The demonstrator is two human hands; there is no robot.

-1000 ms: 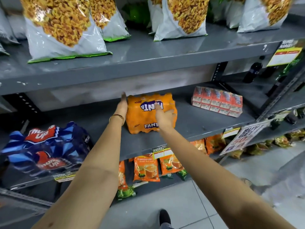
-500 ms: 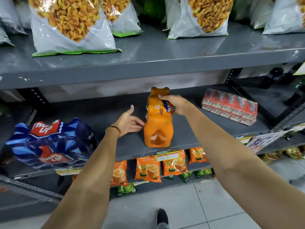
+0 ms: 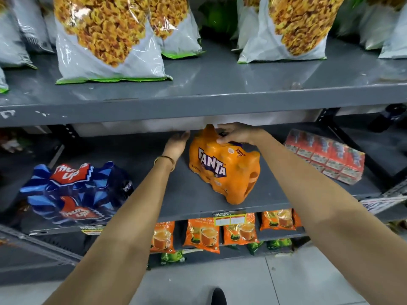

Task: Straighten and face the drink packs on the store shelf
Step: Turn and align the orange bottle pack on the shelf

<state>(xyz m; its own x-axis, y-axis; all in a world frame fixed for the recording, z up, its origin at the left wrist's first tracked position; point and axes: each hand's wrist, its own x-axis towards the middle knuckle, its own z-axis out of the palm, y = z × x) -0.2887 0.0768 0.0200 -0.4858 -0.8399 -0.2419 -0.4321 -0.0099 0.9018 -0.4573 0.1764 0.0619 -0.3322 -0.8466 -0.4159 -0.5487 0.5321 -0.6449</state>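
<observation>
An orange Fanta multipack (image 3: pixel 222 170) stands upright on the grey middle shelf (image 3: pixel 185 194), its logo side turned toward me and angled a little left. My right hand (image 3: pixel 235 134) grips the pack's top at the back. My left hand (image 3: pixel 177 143) is open beside the pack's upper left corner, fingers reaching toward its back; contact cannot be told. A blue Thums Up multipack (image 3: pixel 76 192) lies at the shelf's left. A red pack of small drink cartons (image 3: pixel 323 156) lies slanted at the right.
The upper shelf (image 3: pixel 198 100) hangs low over the pack and carries large snack bags (image 3: pixel 105 38). Orange tea pouches (image 3: pixel 203 235) line the shelf below. A price tag (image 3: pixel 229 219) sits on the shelf edge. My shoe (image 3: pixel 218 297) is on the tiled floor.
The Fanta pack has been turned from end-on to logo side facing me. My right hand stayed on its top; my left hand moved from the shelf up to the pack's rear left.
</observation>
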